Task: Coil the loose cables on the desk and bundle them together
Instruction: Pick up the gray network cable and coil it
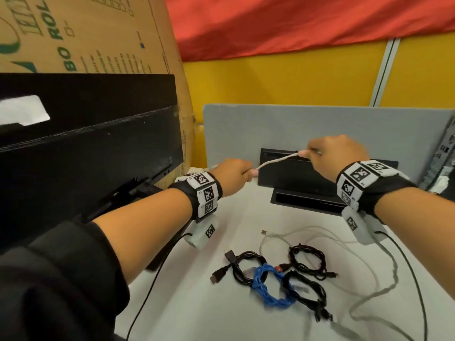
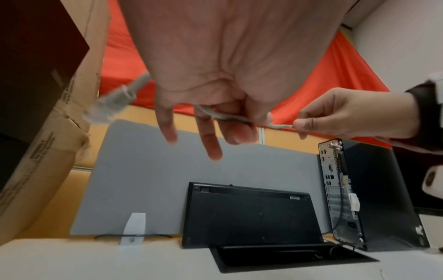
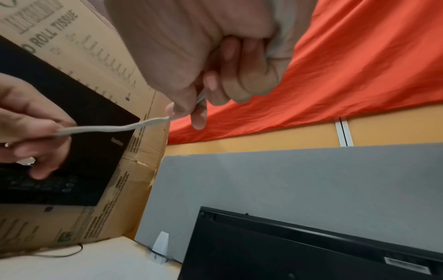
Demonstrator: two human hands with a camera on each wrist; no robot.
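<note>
two hands hold one stretch of the grey cable (image 1: 275, 160) taut above the worktop (image 1: 221, 303), left hand (image 1: 232, 175) and right hand (image 1: 337, 156) each pinching it, likely to straighten it for coiling, while its slack trails down beside the coiled cables (image 1: 278, 279) lying below.

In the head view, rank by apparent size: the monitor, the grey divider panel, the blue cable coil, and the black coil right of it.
1. Monitor, though it sits nearest the camera, which inflates it.
2. Grey divider panel.
3. Blue cable coil and the black coil look alike; no ranking between them.
</note>
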